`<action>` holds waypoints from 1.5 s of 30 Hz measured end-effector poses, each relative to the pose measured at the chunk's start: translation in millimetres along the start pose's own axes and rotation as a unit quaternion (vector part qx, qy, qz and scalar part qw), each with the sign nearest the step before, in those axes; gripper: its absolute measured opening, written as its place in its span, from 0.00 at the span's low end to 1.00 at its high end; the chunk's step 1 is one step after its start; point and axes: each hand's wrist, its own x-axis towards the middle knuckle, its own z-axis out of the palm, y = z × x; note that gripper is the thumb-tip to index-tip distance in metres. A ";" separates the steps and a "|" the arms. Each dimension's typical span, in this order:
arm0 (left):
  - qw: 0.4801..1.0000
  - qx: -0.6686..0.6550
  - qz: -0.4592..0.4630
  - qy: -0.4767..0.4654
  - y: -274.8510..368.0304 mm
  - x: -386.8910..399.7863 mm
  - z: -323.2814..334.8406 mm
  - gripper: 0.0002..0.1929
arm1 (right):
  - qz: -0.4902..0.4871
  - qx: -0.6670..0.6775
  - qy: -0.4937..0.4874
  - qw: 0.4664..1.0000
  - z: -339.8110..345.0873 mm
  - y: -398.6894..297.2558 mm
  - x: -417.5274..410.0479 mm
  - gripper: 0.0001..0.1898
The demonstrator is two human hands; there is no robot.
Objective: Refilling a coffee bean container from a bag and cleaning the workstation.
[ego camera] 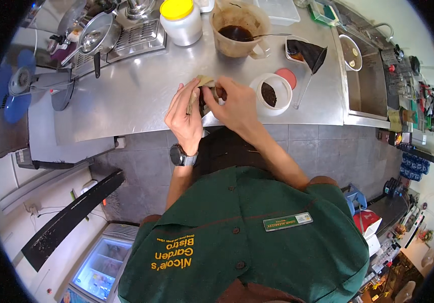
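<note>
Over the front edge of the steel counter [133, 102], a crumpled tan packet [205, 80] is held upright, with something dark showing inside. My left hand [184, 110] cups its left side, fingers extended along it. My right hand [237, 102] grips the packet from the right, its thumb at the dark opening; the fingertips are partly hidden. Just right of that hand stands an uncovered white plastic jar [260, 108] with dark loose granules [269, 94] in it. A round red lid [286, 78] lies behind the jar.
A stained plastic pitcher [222, 47] with dark liquid and a yellow-lidded jar [182, 30] stand at the back. A black cloth strainer [309, 53] rests on a small tray. Right is a sink [366, 87]; left are a saucepan [105, 32] and a blue fan [19, 83].
</note>
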 end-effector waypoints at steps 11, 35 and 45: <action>0.968 0.092 -0.114 0.206 -52.6 -24.5 42.8 0.08 | 0.023 0.180 0.126 0.975 76.1 22.7 -15.7 0.14; 0.982 -0.131 -0.111 -0.080 41.5 42.7 -56.8 0.09 | -0.099 0.142 -0.086 0.981 -26.7 20.5 -23.1 0.62; 0.892 -0.356 -0.118 -0.254 107.1 79.8 -41.5 0.12 | 0.016 0.295 -0.154 0.943 -85.4 19.5 -40.8 0.49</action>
